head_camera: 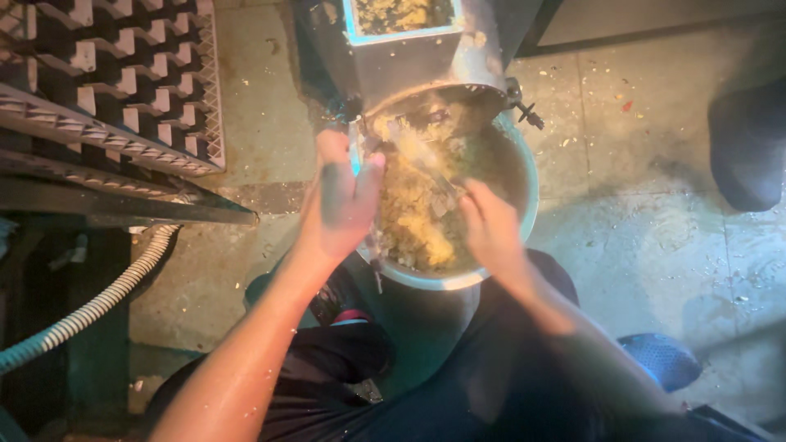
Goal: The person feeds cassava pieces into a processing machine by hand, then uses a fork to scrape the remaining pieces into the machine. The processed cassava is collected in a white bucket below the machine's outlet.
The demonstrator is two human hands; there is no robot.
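Yellow mash (417, 217) in bowl (524, 176); left hand (342, 200) spread flat, right hand (490, 225) seemingly cupped, empty.

Both arms are bare from the lower frame edge up to the fingers, with no sleeves, watch, rings or gloves showing. The left hand (344, 200), left of centre in the frame, carries a dark, greyish smear across its back and knuckles. The right hand (490, 225), just right of centre, is blurred, and its surface detail cannot be made out. The left forearm has a damp sheen. Along the bottom of the frame the person wears dark, near-black clothing with soft folds. A narrow red or pink strip shows in that fabric at lower centre, below the left wrist.
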